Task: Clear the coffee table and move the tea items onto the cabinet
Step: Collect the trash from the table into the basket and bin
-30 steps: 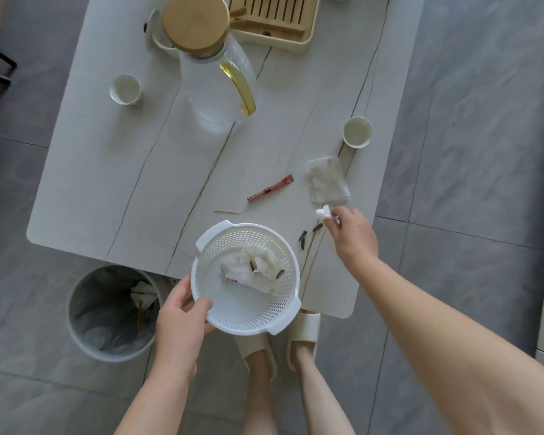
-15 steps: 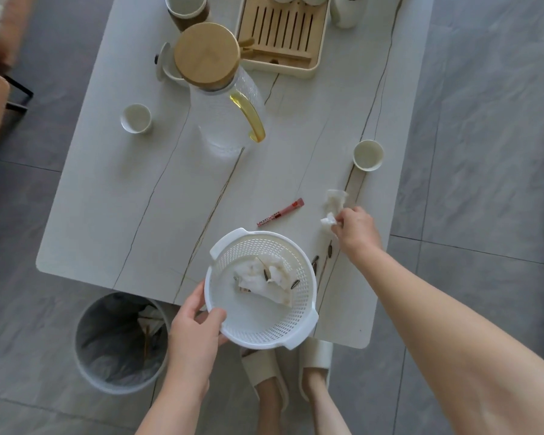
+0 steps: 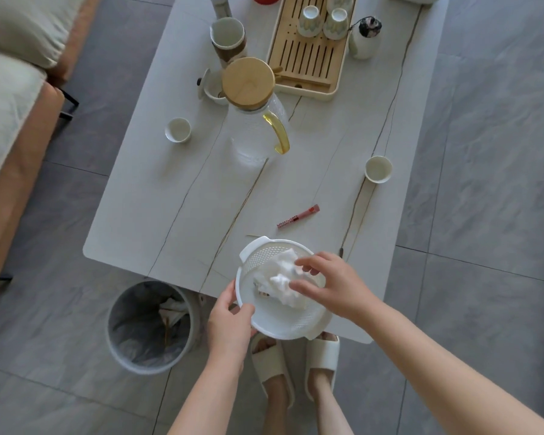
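Note:
My left hand (image 3: 230,321) grips the near rim of a white perforated basket (image 3: 283,332) held over the near edge of the pale coffee table (image 3: 176,199). My right hand (image 3: 333,284) is over the basket, its thumb and fingers on a crumpled white tissue (image 3: 283,277) lying inside. On the table stand a glass pitcher with a wooden lid (image 3: 248,81), a small white cup (image 3: 178,130) at left and another cup (image 3: 378,169) at right. A bamboo tea tray (image 3: 308,61) at the far end carries two cups. A red sachet (image 3: 298,216) lies just beyond the basket.
A grey lined waste bin (image 3: 151,324) stands on the floor at the table's near left corner. A sofa (image 3: 10,105) runs along the left. A tall mug (image 3: 228,36) and a pale jar (image 3: 363,39) flank the tray. My slippered feet are below the basket.
My right hand lifted the tissue from the table's right edge and carried it left into the basket. The view has tilted up, showing more of the far table.

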### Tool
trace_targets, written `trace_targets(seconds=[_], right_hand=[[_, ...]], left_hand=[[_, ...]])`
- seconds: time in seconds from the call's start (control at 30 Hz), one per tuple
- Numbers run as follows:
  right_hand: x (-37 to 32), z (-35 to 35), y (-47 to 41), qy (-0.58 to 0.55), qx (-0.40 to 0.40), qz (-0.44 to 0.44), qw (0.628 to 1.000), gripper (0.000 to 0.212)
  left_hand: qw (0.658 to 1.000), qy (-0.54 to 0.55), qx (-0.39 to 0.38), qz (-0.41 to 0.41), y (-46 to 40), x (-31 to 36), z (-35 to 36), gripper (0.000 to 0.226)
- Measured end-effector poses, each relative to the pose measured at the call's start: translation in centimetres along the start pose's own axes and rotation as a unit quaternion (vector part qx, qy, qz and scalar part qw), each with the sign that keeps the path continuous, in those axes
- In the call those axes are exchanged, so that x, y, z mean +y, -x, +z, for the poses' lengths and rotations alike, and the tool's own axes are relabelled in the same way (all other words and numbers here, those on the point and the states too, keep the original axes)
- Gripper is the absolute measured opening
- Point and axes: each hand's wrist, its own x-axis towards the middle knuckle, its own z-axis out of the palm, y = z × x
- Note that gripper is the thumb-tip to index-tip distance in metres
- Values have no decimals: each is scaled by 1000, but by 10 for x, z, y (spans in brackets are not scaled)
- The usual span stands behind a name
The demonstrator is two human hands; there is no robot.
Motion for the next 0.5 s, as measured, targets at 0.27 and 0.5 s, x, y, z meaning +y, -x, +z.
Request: trace_targets(seconds=[0.27, 0.5], right_hand=[[17, -4, -70, 95, 141, 62, 983, 27], [18, 1, -131, 326, -35, 82, 941, 65]], left_hand=[[1000, 24, -8, -1, -14, -5, -22, 55], [1000, 23, -5, 3, -22, 1, -34, 53]])
